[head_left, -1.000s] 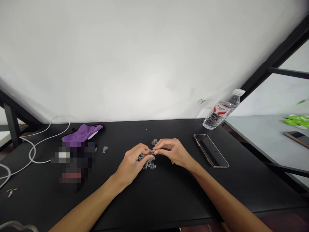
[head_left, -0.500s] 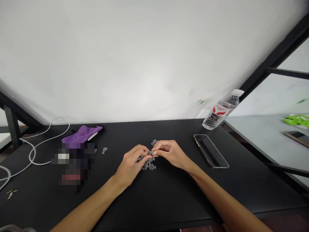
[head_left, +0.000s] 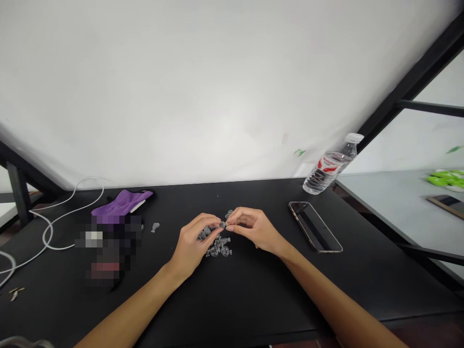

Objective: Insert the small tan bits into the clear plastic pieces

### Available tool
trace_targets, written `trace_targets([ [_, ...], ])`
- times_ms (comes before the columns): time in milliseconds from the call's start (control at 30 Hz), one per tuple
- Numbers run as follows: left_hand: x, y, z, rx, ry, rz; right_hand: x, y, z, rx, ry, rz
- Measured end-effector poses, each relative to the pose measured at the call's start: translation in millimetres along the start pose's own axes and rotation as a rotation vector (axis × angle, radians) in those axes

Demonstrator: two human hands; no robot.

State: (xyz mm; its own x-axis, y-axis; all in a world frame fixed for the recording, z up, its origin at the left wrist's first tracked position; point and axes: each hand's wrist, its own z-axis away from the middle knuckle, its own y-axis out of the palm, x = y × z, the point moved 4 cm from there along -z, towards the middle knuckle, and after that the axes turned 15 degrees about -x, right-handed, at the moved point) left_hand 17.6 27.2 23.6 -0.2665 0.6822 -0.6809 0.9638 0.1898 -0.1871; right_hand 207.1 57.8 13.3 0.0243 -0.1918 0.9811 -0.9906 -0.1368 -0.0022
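My left hand (head_left: pixel 194 246) is closed, with thumb and fingertips pinching a tiny clear bottle-shaped piece (head_left: pixel 223 224) above the black table. My right hand (head_left: pixel 258 229) meets it from the other side. Its thumb and forefinger pinch the narrow end of the same piece; whether a separate small part sits there is too small to tell. Below and between the hands lies a loose pile of similar clear mini bottles (head_left: pixel 219 246), round with short necks, partly covered by my left fingers. A couple more clear pieces (head_left: pixel 228 214) lie behind my right fingertips.
A single clear piece (head_left: pixel 155 227) lies to the left, near a purple cloth (head_left: pixel 123 204) and a blurred-out patch. A white cable (head_left: pixel 47 227) loops at far left. On the right are a phone (head_left: pixel 315 227) and a water bottle (head_left: pixel 329 166) near the wall.
My left hand has shifted slightly left and its fingers are straighter, showing more of the pile. Both hands still pinch the small piece between them. The view has moved slightly.
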Motion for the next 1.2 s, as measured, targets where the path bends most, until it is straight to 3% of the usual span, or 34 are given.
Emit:
trace_targets([
  [800,7,0.7,2,-0.020,-0.078,0.040,-6,-2,-1,-0.004,0.049,0.007],
  [1000,6,0.2,1,0.003,-0.075,-0.040,-5,-14,-7,-0.051,-0.004,0.032],
  [1100,5,1.5,2,0.070,-0.046,-0.082,-4,-26,-12,-0.141,-0.081,0.094],
  [1200,4,6.7,5,0.210,0.019,-0.158,-3,-39,-16,-0.254,-0.193,0.308],
])
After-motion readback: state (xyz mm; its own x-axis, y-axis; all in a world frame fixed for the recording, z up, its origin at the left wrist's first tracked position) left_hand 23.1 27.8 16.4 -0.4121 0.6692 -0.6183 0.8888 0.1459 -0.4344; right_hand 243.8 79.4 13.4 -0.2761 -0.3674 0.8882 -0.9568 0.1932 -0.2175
